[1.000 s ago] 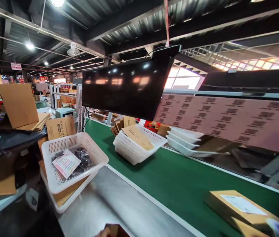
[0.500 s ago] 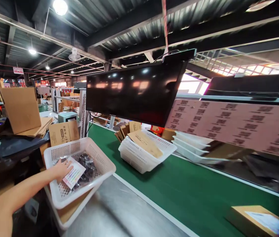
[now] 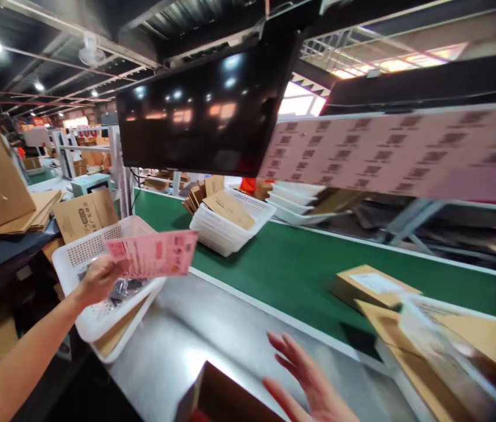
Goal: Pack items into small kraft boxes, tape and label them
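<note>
My left hand (image 3: pixel 101 278) is closed on the left end of a pink printed slip (image 3: pixel 160 255), raised above a white perforated basket (image 3: pixel 65 293). In that basket lie dark items in clear plastic wrap (image 3: pixel 127 288), partly covered by the hand and slip. Low in the picture my right hand (image 3: pixel 307 381) is open, its fingers spread and a bit blurred. To its left, at the bottom edge, stands an open cardboard box (image 3: pixel 225 398), its inside mostly out of sight. Both lie over the metal table (image 3: pixel 177 346).
A green conveyor belt (image 3: pixel 283 269) runs behind the table. On it sit a stack of white baskets (image 3: pixel 225 234) with flat cardboard and a labelled carton (image 3: pixel 375 284). Blurred cartons (image 3: pixel 414 357) are at the right. A dark monitor (image 3: pixel 199 111) and a code sheet (image 3: pixel 388 152) hang above.
My left hand has lifted the printed slip out of the basket. My right hand, the open box and more cartons have come into view as the camera turned right and down.
</note>
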Available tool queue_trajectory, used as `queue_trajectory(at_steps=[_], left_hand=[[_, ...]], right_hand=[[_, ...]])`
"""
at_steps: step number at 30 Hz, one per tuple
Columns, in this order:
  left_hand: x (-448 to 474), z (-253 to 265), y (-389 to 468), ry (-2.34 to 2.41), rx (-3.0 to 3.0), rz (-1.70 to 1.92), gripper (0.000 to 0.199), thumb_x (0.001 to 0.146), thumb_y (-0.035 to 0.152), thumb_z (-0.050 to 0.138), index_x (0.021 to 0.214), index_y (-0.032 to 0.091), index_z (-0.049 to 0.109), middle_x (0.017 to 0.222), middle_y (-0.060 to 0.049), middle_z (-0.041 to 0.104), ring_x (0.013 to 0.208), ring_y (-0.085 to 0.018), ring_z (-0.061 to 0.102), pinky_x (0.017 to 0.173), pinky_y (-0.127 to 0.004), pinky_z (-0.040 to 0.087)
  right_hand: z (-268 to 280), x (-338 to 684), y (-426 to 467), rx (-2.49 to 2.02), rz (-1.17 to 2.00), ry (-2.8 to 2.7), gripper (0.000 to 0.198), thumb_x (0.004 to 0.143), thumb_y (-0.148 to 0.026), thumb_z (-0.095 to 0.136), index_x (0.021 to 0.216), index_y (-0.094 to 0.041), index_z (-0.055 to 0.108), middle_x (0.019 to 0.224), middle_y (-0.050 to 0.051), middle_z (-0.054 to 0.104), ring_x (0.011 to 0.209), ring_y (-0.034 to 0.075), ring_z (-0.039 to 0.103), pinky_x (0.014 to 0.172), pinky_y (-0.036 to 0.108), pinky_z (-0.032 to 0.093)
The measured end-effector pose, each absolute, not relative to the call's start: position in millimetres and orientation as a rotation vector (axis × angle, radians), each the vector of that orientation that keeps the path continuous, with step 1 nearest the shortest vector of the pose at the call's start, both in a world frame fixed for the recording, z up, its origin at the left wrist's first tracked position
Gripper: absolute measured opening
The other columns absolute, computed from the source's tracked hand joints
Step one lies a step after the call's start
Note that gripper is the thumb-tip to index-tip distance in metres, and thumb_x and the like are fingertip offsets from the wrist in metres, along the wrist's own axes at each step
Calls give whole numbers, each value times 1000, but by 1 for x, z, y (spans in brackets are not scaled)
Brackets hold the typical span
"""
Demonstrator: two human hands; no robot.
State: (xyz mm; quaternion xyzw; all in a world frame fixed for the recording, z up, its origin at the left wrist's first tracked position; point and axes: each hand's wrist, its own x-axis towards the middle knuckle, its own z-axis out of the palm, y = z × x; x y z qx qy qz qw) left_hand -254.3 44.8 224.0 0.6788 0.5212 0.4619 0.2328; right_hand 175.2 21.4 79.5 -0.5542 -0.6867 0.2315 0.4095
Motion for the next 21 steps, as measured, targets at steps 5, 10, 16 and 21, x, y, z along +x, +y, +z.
queue_trajectory(at_steps=[5, 10, 16, 21], left_hand=[[-168, 205, 19, 952, 1899, 625, 56, 100, 61, 51, 120, 17, 80, 126, -14, 78, 121, -34, 69, 108, -47, 54], [-229, 191, 74, 1278, 2215, 397, 111, 76, 66, 78, 166, 17, 34, 177, -9, 32, 160, -37, 31, 131, -49, 26], [-320, 155, 145, 2021, 2326, -358, 125, 67, 44, 89, 167, 6, 23, 176, -28, 20, 160, -53, 18, 120, -71, 33], [-308, 124, 182, 1801, 2288, -689, 168, 38, 39, 105, 172, 20, 6, 177, -27, -12, 165, -51, -1, 125, -66, 32]], right_hand=[[144, 132, 1, -917, 533, -1874, 37, 103, -36, 59, 137, -26, 65, 128, 12, 77, 113, 27, 76, 97, 40, 64], [138, 192, -23, -1235, 416, -2055, 32, 104, -19, 43, 119, -24, 71, 113, 10, 81, 104, 23, 77, 89, 34, 61], [63, 209, -22, -1837, 638, -2549, 31, 95, -9, 45, 91, -24, 73, 92, 7, 80, 85, 26, 76, 72, 32, 52], [-3, 168, 13, -1844, 168, -2547, 39, 90, 2, 43, 96, -19, 74, 112, 16, 77, 102, 31, 74, 87, 39, 55]])
